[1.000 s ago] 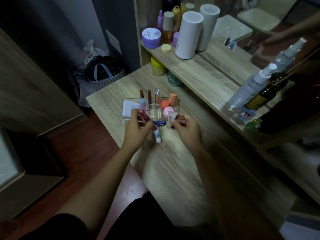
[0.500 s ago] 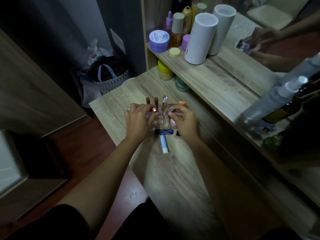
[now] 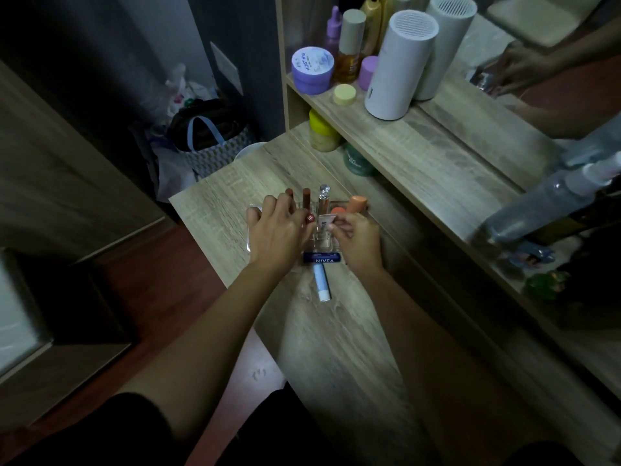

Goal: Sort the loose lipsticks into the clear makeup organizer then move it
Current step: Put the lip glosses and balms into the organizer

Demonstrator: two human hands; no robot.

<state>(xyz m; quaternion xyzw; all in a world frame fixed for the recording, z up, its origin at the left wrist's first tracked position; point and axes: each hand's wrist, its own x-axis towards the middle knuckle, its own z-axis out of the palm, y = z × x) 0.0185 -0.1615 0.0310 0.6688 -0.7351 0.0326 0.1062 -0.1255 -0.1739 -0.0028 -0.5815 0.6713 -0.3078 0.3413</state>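
The clear makeup organizer [image 3: 323,242] stands on the wooden table, mostly hidden under both hands. Two brown lipsticks [image 3: 306,197], a silver-capped tube [image 3: 324,196] and an orange stick [image 3: 357,204] stand upright in it. My left hand [image 3: 275,232] reaches over its left half, pinching a dark red lipstick [image 3: 309,217] at the slots. My right hand [image 3: 359,238] holds a small pale tube [image 3: 324,223] above the middle compartments. A blue Nivea stick [image 3: 322,258] lies against the organizer's near side, and a light blue tube [image 3: 322,281] lies loose just in front of it.
A raised shelf [image 3: 420,156] runs along the right with a white cylinder [image 3: 400,65], a purple jar [image 3: 312,69], bottles and a spray bottle [image 3: 551,206]. A yellow-lidded jar [image 3: 323,132] and a green jar [image 3: 357,160] sit under it. A bag [image 3: 208,142] stands on the floor beyond the table's far edge.
Both hands moved forward from the near side of the organizer to over it, carrying the dark red lipstick and the pale tube to the compartments. The head camera came closer.
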